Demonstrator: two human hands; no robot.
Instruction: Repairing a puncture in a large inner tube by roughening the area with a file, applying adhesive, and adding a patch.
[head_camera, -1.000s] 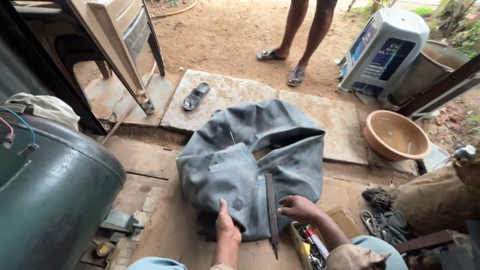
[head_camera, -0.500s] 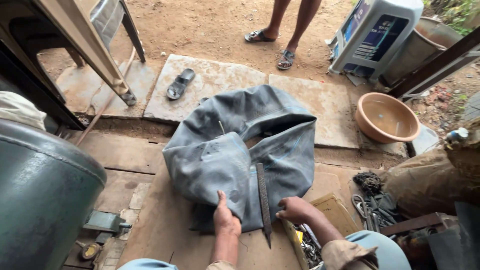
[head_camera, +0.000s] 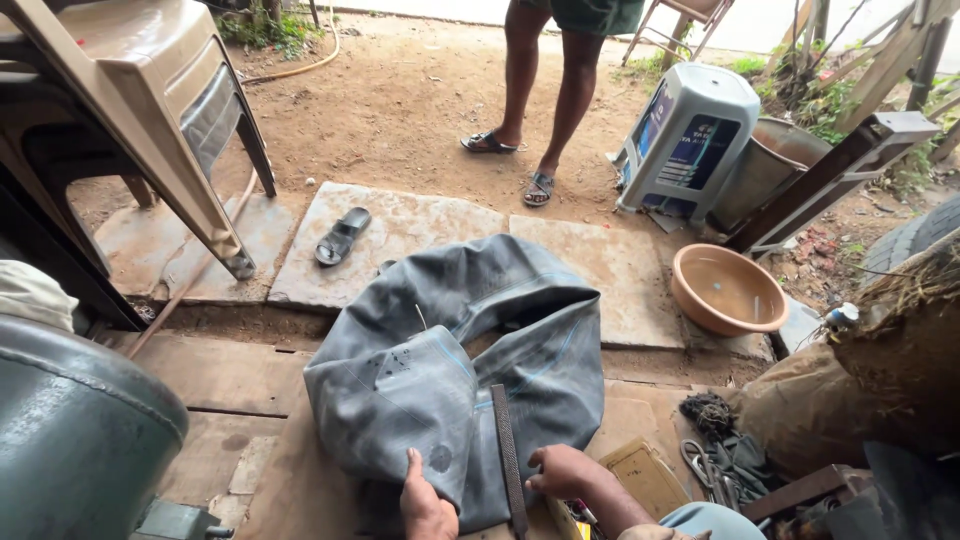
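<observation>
Two hands flat, gripping nothing: left hand (head_camera: 425, 500), right hand (head_camera: 560, 470), on limp grey inner tube (head_camera: 440, 380)

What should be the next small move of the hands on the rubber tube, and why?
Probably the right hand lifts the flat file beside it, since the left hand already presses the grey inner tube flat near a dark round spot.
</observation>
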